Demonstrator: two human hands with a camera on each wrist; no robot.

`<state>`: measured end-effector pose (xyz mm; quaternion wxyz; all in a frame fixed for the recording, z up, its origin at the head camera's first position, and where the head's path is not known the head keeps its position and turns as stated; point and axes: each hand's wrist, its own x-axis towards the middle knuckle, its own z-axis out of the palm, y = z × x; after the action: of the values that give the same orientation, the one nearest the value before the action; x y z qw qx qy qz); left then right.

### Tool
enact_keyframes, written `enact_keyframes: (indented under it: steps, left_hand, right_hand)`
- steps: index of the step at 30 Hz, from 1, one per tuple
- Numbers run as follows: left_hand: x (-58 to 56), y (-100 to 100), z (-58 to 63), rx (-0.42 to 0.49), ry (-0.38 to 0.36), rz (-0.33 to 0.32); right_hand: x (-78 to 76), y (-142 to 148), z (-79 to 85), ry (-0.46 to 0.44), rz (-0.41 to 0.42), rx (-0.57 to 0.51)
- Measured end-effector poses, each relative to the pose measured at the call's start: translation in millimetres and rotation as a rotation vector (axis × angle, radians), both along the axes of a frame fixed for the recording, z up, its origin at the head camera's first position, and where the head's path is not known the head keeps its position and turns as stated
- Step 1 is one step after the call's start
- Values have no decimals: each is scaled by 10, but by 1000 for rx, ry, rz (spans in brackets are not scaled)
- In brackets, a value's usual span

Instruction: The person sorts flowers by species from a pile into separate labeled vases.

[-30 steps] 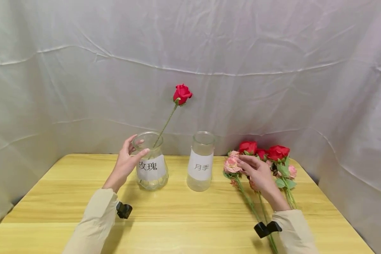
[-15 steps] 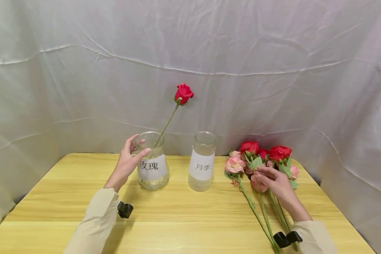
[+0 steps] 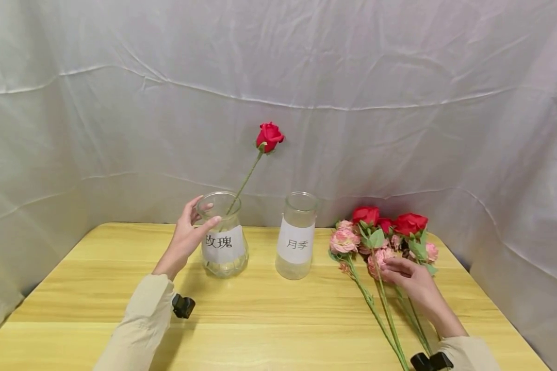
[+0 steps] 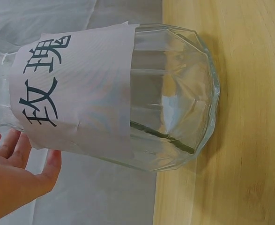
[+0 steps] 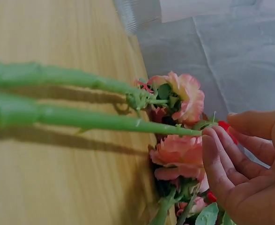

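In the head view my left hand (image 3: 187,234) holds the neck of a wide glass vase (image 3: 225,260), thumb in front and fingers behind. The vase bears a white label (image 4: 81,89) with black characters. A single red rose (image 3: 269,136) leans to the right in it, its stem (image 4: 163,132) reaching the base. At the right, my right hand (image 3: 415,283) is beside a pink flower (image 3: 380,263) and green stems (image 5: 114,123). Its fingers are loosely bent, with the thumb apart from them. Whether the fingertips touch the nearest stem I cannot tell.
A narrower glass vase (image 3: 297,257) with a white label stands right of the wide one. Red roses (image 3: 410,223) and pink flowers (image 3: 344,240) lie at the table's right, stems toward the front edge. A grey cloth (image 3: 278,77) hangs behind the wooden table (image 3: 260,319).
My right hand has moved right and toward me, from the left pink flower to the middle pink one. My left hand stays at the vase neck. The view has shifted slightly.
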<state>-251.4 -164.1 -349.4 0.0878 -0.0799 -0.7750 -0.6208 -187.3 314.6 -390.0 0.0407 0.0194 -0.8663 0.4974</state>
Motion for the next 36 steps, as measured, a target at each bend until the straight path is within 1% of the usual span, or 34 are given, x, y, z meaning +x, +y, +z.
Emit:
enact_keyframes:
  steps: [5,12,15,23,25,29,36]
  left_hand:
    - [0,-11,-3,5,4,-1]
    - [27,-7,22,22,-2,-6]
    - [27,-7,19,21,-3,-5]
    - [-3,-5,-5,5,-4,-3]
    - [-5,0,-4,6,-6,-6]
    - [-2,-4,-6,7,-11,-3]
    - [1,-16,-6,-4,-6,-1]
  right_hand:
    - [44,30,-38,-35,19,23]
    - [76,58,-85,-103,22,-38]
    - [74,57,-90,-142,10,-45]
    - [58,69,-124,-226,-21,-6]
    - [51,77,-132,-244,-16,-22]
    - [38,85,-138,-275,3,-87]
    - [33,126,-143,-291,85,-121]
